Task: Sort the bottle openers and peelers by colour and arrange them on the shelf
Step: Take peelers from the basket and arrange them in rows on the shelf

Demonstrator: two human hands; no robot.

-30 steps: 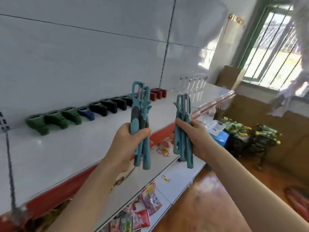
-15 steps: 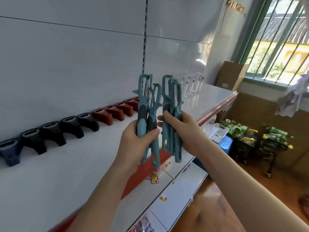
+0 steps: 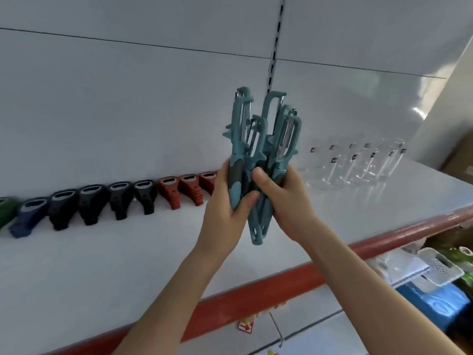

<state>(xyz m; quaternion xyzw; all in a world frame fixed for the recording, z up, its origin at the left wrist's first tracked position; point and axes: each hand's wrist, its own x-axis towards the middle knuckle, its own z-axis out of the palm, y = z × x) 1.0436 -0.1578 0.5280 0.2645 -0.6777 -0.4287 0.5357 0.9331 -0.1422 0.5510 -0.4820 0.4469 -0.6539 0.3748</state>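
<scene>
The two bunches of teal peelers [image 3: 258, 149], apart a moment earlier, touched above the shelf [image 3: 102, 265], the left hand [image 3: 225, 213] and right hand [image 3: 289, 203] each gripping one.

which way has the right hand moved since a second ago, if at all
Yes: leftward. The right hand was right of the slotted upright; now below it, against the left hand.

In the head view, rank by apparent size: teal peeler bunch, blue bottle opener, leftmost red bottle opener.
Teal peeler bunch: largest, though nearest the camera.
Blue bottle opener and leftmost red bottle opener: near alike; blue looks slightly bigger, too close to rank.
</scene>
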